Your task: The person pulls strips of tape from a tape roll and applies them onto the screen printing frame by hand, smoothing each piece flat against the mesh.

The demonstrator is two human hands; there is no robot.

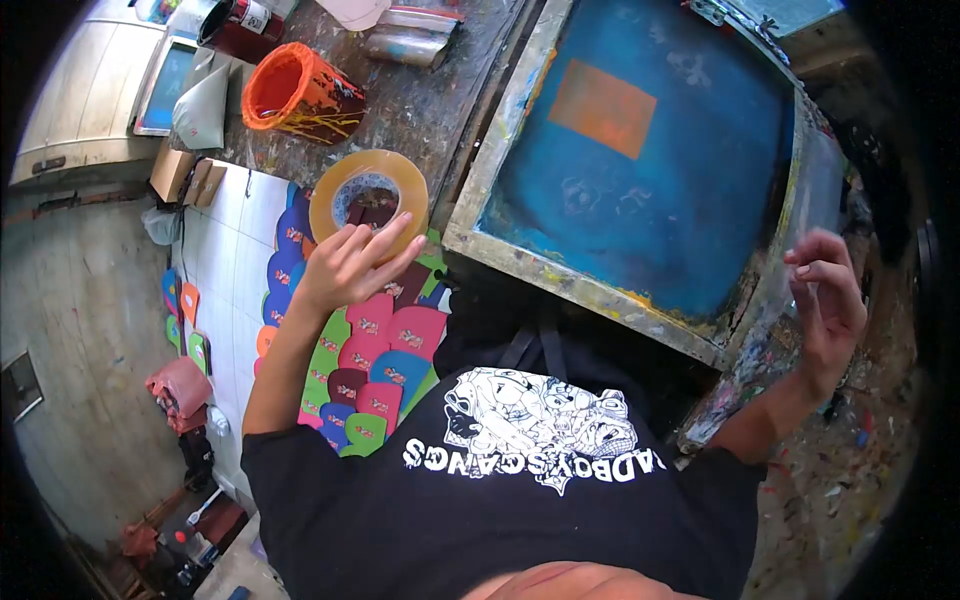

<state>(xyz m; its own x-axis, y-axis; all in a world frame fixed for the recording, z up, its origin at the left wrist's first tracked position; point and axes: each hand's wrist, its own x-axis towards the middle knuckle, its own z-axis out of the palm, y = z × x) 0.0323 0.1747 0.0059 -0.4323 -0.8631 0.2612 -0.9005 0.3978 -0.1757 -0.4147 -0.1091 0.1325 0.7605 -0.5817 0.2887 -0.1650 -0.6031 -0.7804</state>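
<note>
My left hand (352,262) grips the lower edge of a yellowish tape roll (413,190), its fingers laid across the ring and the thumb hidden. The roll overlaps the front edge of the stained table (420,125). On the right, my right hand (828,305) is raised beside the screen frame (600,290), fingers loosely curled, a gap between them and the thumb, nothing visible in it. The frame holds a blue screen (690,200) with an orange rectangle (603,108) and faint printed figures.
An orange paint-covered pot (350,95), a dark can (240,30) and a metal-like bar (405,45) stand or lie at the upper left. Colourful printed pieces (365,350) lie in rows below the table. A pink bundle (180,390) is farther left.
</note>
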